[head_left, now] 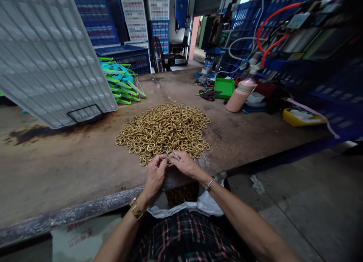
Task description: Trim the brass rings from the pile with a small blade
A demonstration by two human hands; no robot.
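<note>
A wide heap of brass-coloured metal rings (167,129) lies on the brown worktable. At its near edge my two hands meet, fingertips almost touching. My left hand (154,175) is closed in a pinch, and whatever is between its thumb and fingers is too small to make out, though loose rings lie right beside it. My right hand (185,165) is closed around a slim grey metal tool (176,156), its tip pointing toward the left fingers. Below the table edge, an open white sack (208,203) at my lap has more rings inside, partly in shadow.
A translucent ribbed plastic panel (56,58) leans at the left, beside green and turquoise plastic pieces (121,82). To the right stand a pink bottle (240,95), a green tray (224,88) and a yellow tray (303,117). Stacked crates (133,18) and a fan (157,54) are behind.
</note>
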